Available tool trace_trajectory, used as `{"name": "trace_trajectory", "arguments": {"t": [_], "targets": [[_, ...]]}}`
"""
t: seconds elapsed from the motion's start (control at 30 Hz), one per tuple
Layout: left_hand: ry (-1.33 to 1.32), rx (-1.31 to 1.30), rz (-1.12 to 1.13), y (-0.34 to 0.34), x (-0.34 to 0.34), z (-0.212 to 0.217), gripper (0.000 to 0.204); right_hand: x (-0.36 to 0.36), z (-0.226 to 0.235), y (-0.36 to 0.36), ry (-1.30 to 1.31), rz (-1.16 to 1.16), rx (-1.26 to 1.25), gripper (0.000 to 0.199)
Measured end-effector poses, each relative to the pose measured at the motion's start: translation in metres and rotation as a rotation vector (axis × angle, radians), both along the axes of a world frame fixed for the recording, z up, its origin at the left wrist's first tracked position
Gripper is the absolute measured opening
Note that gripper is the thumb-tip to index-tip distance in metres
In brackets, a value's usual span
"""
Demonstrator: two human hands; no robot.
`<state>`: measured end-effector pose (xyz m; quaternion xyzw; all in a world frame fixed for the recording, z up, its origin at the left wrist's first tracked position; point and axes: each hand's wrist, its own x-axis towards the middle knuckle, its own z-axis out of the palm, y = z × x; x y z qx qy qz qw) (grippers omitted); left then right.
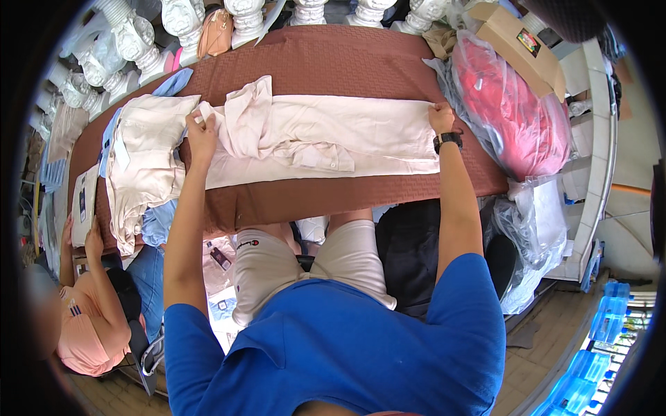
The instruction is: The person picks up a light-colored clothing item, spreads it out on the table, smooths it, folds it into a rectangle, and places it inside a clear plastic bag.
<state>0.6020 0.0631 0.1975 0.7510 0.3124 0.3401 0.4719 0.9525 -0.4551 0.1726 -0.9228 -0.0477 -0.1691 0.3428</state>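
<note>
A pale pink shirt (pixel 388 132) lies folded into a long strip across the brown-covered table. A sleeve (pixel 248 121) is bunched on its left part, and a buttoned cuff shows near the middle. At the strip's left end my left hand (pixel 201 136) pinches the cloth between thumb and fingers. My right hand (pixel 442 119), with a dark watch on the wrist, is closed on the far corner of the right end. Close to my left hand, a cream garment (pixel 149 142) with a white tag lies on blue clothing (pixel 161 223).
Plastic-wrapped red clothing (pixel 510 111) and a cardboard box (pixel 517 48) stand at the right. White balusters (pixel 184 24) line the far side, with a brown bag (pixel 216 33) beside them. At the left, another person (pixel 94 319) holds a packaged folded garment (pixel 84 202).
</note>
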Motion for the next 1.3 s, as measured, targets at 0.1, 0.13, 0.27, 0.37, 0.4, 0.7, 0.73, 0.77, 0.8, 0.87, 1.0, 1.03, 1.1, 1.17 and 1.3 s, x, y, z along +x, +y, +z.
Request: {"name": "trace_trajectory", "arguments": {"t": [0.1, 0.13, 0.27, 0.37, 0.4, 0.7, 0.73, 0.77, 0.8, 0.87, 1.0, 1.03, 1.1, 1.17, 1.3], "targets": [[-0.025, -0.102, -0.023, 0.007, -0.009, -0.003, 0.052, 0.003, -0.001, -0.003, 0.009, 0.009, -0.019, 0.029], [0.02, -0.035, -0.031, 0.007, -0.011, -0.003, 0.061, 0.002, -0.004, -0.003, -0.005, 0.02, -0.014, 0.031], [-0.059, -0.129, -0.161, -0.022, -0.013, -0.003, 0.059, -0.013, 0.001, -0.02, -0.033, 0.079, -0.028, 0.039], [0.086, -0.023, -0.289, -0.021, -0.027, 0.002, 0.055, -0.057, 0.018, 0.003, 0.142, -0.06, -0.296, 0.046], [0.101, 0.056, -0.339, -0.016, -0.026, 0.0, 0.053, -0.064, 0.013, 0.005, 0.143, -0.04, -0.363, 0.048], [0.095, -0.133, -0.284, -0.031, -0.032, 0.031, 0.056, -0.077, 0.015, -0.018, -0.03, 0.043, -0.395, 0.025], [0.187, -0.05, -0.271, -0.033, -0.039, 0.024, 0.057, -0.084, 0.014, -0.009, -0.106, 0.008, -0.482, 0.026], [0.198, -0.12, -0.281, -0.024, -0.049, 0.001, 0.058, -0.09, 0.015, 0.007, -0.192, -0.018, -0.558, 0.026], [0.165, -0.042, -0.278, -0.018, -0.058, -0.021, 0.057, -0.101, 0.024, 0.033, -0.219, 0.002, -0.541, 0.03], [0.162, 0.04, -0.244, -0.018, -0.058, -0.027, 0.053, -0.124, 0.039, 0.074, -0.368, 0.197, -0.428, 0.033], [0.304, -0.101, -0.124, -0.026, -0.046, 0.005, 0.044, -0.192, 0.065, 0.168, -0.348, 0.793, -0.126, 0.04], [0.338, -0.173, -0.104, -0.018, -0.041, 0.008, 0.043, -0.21, 0.068, 0.191, -0.337, 0.946, -0.067, 0.041], [0.308, 0.011, -0.062, 0.014, -0.043, -0.01, 0.041, -0.235, 0.063, 0.244, -0.261, 1.096, 0.006, 0.046], [0.279, 0.125, -0.023, 0.026, -0.037, -0.013, 0.041, -0.246, 0.059, 0.285, -0.066, 0.976, 0.017, 0.048], [0.441, 0.118, -0.09, 0.042, -0.04, -0.014, 0.039, -0.228, 0.036, 0.328, 0.159, 0.743, -0.027, 0.048]]}}
